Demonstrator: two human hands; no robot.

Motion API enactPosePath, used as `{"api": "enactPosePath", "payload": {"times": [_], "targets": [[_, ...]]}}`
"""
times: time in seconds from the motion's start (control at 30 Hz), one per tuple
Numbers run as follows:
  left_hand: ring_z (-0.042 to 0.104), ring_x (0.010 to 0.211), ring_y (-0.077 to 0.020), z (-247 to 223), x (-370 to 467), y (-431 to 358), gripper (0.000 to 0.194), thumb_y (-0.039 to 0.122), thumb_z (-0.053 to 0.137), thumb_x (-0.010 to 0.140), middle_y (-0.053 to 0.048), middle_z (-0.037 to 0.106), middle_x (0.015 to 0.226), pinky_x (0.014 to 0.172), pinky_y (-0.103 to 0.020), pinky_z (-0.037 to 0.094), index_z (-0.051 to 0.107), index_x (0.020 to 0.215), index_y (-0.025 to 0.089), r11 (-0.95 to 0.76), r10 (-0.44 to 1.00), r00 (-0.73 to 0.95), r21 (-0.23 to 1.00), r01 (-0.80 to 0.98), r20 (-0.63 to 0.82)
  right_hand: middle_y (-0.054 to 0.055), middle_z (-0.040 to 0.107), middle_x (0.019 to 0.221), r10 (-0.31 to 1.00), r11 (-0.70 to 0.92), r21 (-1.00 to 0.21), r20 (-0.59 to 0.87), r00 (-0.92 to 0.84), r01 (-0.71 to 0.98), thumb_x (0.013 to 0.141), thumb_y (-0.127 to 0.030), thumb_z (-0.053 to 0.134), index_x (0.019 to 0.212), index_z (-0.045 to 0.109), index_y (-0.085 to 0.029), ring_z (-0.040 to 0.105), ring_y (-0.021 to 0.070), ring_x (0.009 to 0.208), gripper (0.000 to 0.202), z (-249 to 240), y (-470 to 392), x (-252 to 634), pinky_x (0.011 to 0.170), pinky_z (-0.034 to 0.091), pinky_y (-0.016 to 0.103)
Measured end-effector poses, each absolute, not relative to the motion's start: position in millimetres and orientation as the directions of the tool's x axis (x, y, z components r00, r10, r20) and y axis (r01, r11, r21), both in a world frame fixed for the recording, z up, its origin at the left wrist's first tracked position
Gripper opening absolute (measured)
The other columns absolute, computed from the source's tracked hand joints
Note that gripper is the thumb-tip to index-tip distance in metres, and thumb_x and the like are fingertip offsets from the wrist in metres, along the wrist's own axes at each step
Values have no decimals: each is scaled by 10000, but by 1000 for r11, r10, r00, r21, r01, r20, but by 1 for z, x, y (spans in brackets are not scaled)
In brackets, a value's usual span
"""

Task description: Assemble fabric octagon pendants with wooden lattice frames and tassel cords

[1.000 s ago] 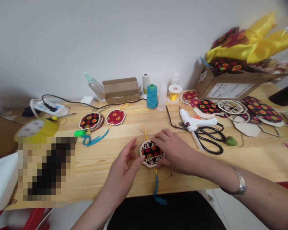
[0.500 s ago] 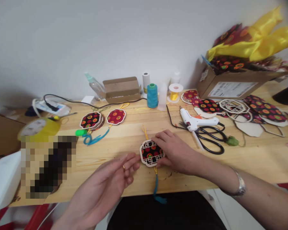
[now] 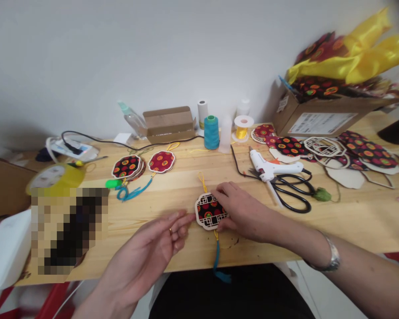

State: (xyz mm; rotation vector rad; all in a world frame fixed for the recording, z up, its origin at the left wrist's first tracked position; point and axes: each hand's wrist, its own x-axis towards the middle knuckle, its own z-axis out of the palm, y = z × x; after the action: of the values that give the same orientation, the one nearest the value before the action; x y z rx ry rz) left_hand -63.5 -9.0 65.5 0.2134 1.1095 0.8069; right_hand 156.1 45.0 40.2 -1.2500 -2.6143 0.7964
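A scalloped hanging ornament (image 3: pixel 207 213), with a pale wooden lattice frame over black fabric with red dots, lies on the wooden table near its front edge. A yellow cord loop (image 3: pixel 202 181) runs from its top, and a teal tassel (image 3: pixel 217 259) hangs from the bottom over the edge. My right hand (image 3: pixel 241 208) grips the ornament by its right side, fingers above and thumb below, hiding that side. My left hand (image 3: pixel 166 239), palm turned up and fingers loosely stretched, reaches the left rim with a fingertip; whether it goes underneath I cannot tell.
Finished-looking ornaments (image 3: pixel 128 167) are stacked at left, beside a red one (image 3: pixel 162 161). A white glue gun (image 3: pixel 272 168) lies by black-handled scissors (image 3: pixel 294 192). Behind stand a teal thread cone (image 3: pixel 212 133) and a yellow cord spool (image 3: pixel 242 129). A cardboard box (image 3: pixel 322 115) holds fabric.
Almost nothing differs. The view shifts slightly, and both hands stay at the ornament, with the left fingertips a little closer together.
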Motion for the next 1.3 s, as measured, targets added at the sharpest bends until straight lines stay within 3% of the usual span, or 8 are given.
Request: {"api": "enactPosePath", "payload": {"times": [0.37, 0.53, 0.67, 0.77, 0.87, 0.97, 1.07, 1.3], "targets": [[608, 955, -204, 60, -66, -10, 292, 232, 733, 704, -161, 634, 1185, 793, -262, 493, 701, 967, 108, 688, 694, 173, 573, -445, -699, 185, 526, 1126, 766, 466, -429, -243, -596, 774, 696, -245, 760, 1160, 551, -45, 484, 297, 1047, 547, 60, 44, 145, 898, 451, 408], [614, 1018, -265, 63, -62, -30, 523, 355, 826, 594, -111, 652, 1188, 813, -324, 493, 680, 1073, 204, 681, 704, 85, 636, -363, -705, 179, 519, 1140, 747, 503, -417, -233, -623, 758, 675, -233, 779, 1177, 542, -42, 481, 289, 1054, 587, 56, 45, 144, 915, 438, 391], [628, 738, -187, 58, -73, -61, 392, 488, 736, 685, -79, 721, 842, 630, -263, 455, 719, 931, 183, 758, 642, 187, 652, -11, -743, 170, 522, 1132, 727, 522, -415, -239, -643, 745, 667, -261, 786, 1158, 552, -52, 485, 283, 1039, 582, 57, 45, 142, 898, 440, 381], [453, 471, -94, 41, -91, -82, 396, 550, 700, 693, 7, 562, 486, 484, -215, 301, 673, 625, 161, 765, 598, 166, 620, 174, -784, 162, 528, 1122, 704, 540, -442, -230, -672, 716, 675, -259, 777, 1112, 570, -68, 493, 267, 1019, 520, 59, 42, 139, 870, 448, 365], [492, 533, -116, 21, -101, -94, 310, 494, 740, 674, -6, 623, 576, 516, -223, 306, 697, 668, 187, 761, 635, 64, 637, 119, -770, 162, 533, 1112, 683, 556, -471, -211, -699, 685, 684, -245, 765, 1086, 579, -66, 495, 260, 1008, 477, 60, 36, 136, 865, 449, 365], [615, 799, -213, 9, -99, -99, 341, 480, 760, 655, -89, 735, 896, 675, -274, 409, 751, 871, 216, 772, 635, 8, 635, 15, -772, 166, 535, 1118, 652, 586, -495, -182, -736, 641, 701, -231, 746, 1102, 575, -66, 486, 265, 1017, 466, 60, 26, 132, 883, 439, 382], [604, 1001, -258, 8, -90, -99, 384, 500, 738, 674, -114, 717, 1055, 876, -328, 403, 753, 944, 227, 762, 647, 104, 640, -97, -755, 175, 541, 1119, 603, 623, -526, -148, -784, 578, 724, -246, 725, 1111, 572, -60, 481, 267, 1016, 456, 60, 14, 126, 884, 432, 392], [627, 777, -216, 10, -76, -99, 304, 425, 726, 717, -105, 728, 830, 805, -324, 422, 760, 886, 175, 735, 678, 215, 639, -229, -703, 151, 562, 1109, 570, 653, -552, -93, -816, 519, 760, -249, 685, 1124, 566, -103, 491, 261, 982, 409, 57, -13, 120, 841, 432, 394]]}}
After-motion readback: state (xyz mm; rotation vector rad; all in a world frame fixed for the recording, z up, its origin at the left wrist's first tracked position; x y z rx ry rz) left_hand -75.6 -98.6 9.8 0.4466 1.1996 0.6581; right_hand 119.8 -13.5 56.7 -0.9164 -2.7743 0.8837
